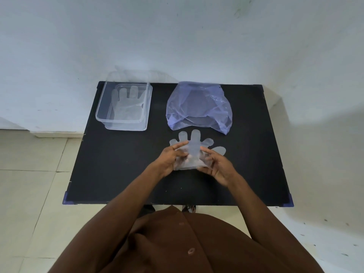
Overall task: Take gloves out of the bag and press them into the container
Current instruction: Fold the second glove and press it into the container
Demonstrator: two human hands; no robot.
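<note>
A clear thin plastic glove [194,143] is spread over the black table just in front of the bag, its fingers fanned toward the far side. My left hand [170,157] grips its cuff from the left and my right hand [215,164] grips it from the right. The bluish translucent plastic bag [199,107] lies at the back right, its mouth facing me. A clear rectangular container [101,115] stands at the back left with a flat clear glove [126,103] lying inside it.
The black table [118,164] has blue corner caps and stands against a pale wall. Tiled floor shows to the left and right. My brown buttoned garment fills the bottom of the view.
</note>
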